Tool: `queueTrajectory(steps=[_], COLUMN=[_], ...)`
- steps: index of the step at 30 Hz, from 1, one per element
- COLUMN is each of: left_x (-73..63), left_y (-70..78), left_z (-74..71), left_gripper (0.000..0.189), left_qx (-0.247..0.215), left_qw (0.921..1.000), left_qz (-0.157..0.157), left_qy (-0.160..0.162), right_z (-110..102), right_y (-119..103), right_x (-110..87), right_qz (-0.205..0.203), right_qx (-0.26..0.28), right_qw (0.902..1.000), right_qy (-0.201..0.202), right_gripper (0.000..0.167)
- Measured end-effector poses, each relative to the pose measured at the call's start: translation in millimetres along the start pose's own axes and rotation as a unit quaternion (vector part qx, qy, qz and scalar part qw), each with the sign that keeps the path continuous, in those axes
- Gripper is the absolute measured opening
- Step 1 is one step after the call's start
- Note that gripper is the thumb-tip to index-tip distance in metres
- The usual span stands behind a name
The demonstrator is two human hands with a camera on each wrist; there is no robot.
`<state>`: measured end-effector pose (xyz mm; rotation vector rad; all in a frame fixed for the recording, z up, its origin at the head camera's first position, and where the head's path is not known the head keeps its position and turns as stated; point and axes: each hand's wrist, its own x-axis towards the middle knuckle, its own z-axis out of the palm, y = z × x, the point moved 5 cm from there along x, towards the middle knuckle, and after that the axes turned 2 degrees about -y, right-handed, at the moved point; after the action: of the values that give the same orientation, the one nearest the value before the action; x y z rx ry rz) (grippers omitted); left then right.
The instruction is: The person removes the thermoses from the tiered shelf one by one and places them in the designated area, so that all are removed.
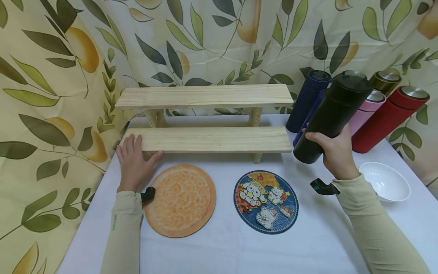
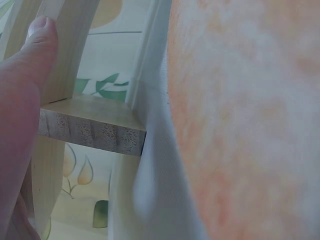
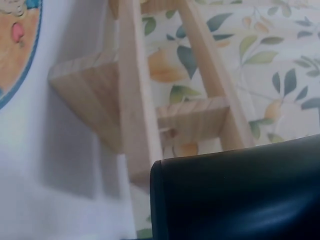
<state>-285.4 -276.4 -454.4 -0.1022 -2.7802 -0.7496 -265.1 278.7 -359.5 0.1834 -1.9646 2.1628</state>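
Note:
My right hand (image 1: 337, 150) grips a black thermos bottle (image 1: 330, 118) round its lower part. The bottle leans, its lid end up and to the right, in front of other bottles. In the right wrist view the black bottle (image 3: 240, 195) overlaps the end of the wooden rack (image 3: 137, 95). My left hand (image 1: 135, 161) rests on the left end of the lower board of the two-tier wooden rack (image 1: 212, 140), fingers extended over its top. Its thumb (image 2: 42, 37) lies along the board's front edge in the left wrist view.
Behind the black bottle stand a navy bottle (image 1: 308, 99), a pink bottle (image 1: 366, 108), a gold-topped bottle (image 1: 386, 80) and a red bottle (image 1: 390, 118). A white bowl (image 1: 384, 182) is at right. A round orange-brown mat (image 1: 181, 201) and a cartoon mat (image 1: 267, 201) lie before the rack.

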Motion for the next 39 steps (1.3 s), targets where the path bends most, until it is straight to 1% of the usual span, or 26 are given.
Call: queueTrajectory(steps=[4, 6, 13, 20, 28, 35, 39], left_x=[0.1, 0.5, 1.0, 1.8, 0.6, -0.4, 0.1], left_y=[0.6, 0.0, -0.3, 0.3, -1.2, -2.7, -4.5], left_z=[-1.0, -0.7, -0.1, 0.1, 0.6, 2.8, 2.3], left_gripper=[0.102, 0.102, 0.103, 0.102, 0.101, 0.102, 0.104], left_qx=[0.000, 0.000, 0.002, 0.002, 0.001, -0.006, -0.009], left_qw=[1.0000, 1.0000, 1.0000, 1.0000, 1.0000, 1.0000, 0.9999], left_qz=[0.002, 0.002, -0.002, -0.001, -0.003, 0.001, 0.004], left_qy=[0.002, 0.002, -0.003, -0.004, -0.001, 0.003, 0.007], right_z=[-9, -13, -24, -36, -46, -51, -51], right_y=[9, 13, 23, 34, 48, 59, 62], right_x=[-4.7, -6.5, -10.9, -15.5, -21.6, -29.0, -32.2], right_qz=[0.014, 0.015, 0.011, 0.032, 0.049, 0.059, 0.057], right_qx=[0.002, 0.000, -0.025, -0.052, -0.058, -0.045, -0.035], right_qw=[0.9998, 0.9998, 0.9993, 0.9970, 0.9951, 0.9944, 0.9946], right_qy=[0.011, 0.014, 0.026, 0.047, 0.063, 0.076, 0.079], right_gripper=[0.072, 0.073, 0.075, 0.083, 0.086, 0.086, 0.087])
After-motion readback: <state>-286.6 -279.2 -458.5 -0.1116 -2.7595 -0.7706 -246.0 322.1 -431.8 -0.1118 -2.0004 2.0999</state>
